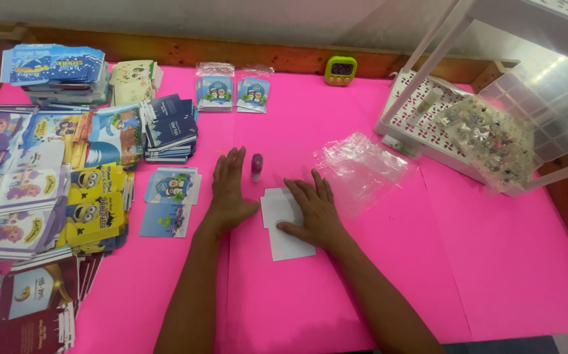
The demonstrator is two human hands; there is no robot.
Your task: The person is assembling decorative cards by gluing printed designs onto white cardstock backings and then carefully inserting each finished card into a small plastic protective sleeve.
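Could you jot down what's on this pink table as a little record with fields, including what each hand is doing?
Surface: pink table
Left hand: flat on the table, beside a small glue stick
Right hand: pressing on a white card
Left side: stacks of colourful printed envelopes
Middle right: clear plastic bags
Far right: white rack with clear compartment box
Back edge: green timer

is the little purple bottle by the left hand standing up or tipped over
Upright: the small purple bottle stands on its base on the pink table, beside the left hand.
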